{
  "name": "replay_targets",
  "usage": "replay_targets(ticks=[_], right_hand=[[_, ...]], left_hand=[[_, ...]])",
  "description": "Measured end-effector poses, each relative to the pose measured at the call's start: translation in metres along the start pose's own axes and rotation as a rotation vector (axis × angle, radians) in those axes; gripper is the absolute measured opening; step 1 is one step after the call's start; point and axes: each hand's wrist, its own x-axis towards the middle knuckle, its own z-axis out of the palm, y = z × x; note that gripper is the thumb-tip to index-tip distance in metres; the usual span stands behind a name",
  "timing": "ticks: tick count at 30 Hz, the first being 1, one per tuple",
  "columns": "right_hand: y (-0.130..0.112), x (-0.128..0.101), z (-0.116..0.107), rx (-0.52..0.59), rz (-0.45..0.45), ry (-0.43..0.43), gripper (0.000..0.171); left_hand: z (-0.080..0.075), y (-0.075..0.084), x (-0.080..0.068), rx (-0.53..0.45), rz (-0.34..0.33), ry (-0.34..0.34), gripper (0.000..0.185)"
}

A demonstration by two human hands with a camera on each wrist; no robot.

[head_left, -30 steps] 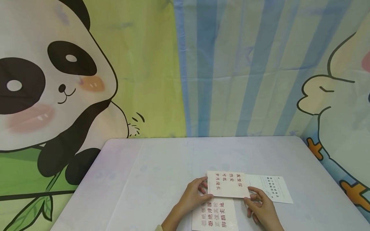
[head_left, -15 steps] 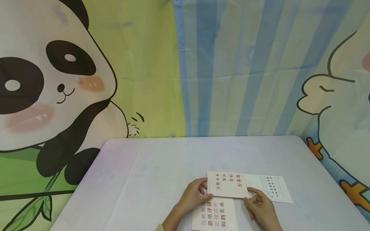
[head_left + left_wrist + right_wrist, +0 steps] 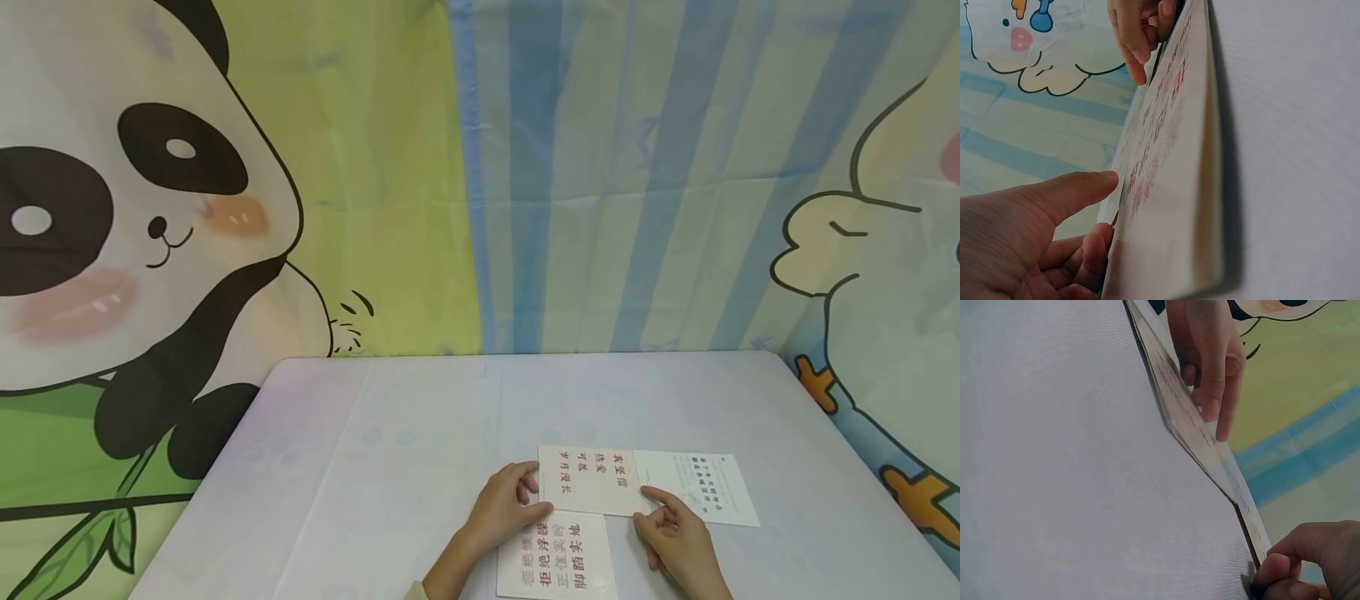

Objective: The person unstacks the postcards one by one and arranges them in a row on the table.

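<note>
Your left hand (image 3: 501, 510) pinches the left edge of the cream card (image 3: 591, 482) with red characters, thumb on top and fingers curled under, while your right hand (image 3: 677, 542) pinches its near right corner. That card sits low over the pale table (image 3: 420, 433), near the front edge, overlapping two others. The larger red-lettered card (image 3: 558, 557) lies flat just below it, between your wrists. The white card (image 3: 705, 487) with small dark print lies just right of it.
</note>
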Motion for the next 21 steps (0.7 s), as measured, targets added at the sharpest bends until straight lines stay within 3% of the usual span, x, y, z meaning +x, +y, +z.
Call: replay_targets(ticks=[21], right_hand=[[0.0006,-0.0018,0.0014,0.015,0.020,0.010,0.048]], left_hand=[[-0.0034,0.0049,-0.0036,-0.047,0.004,0.032,0.058]])
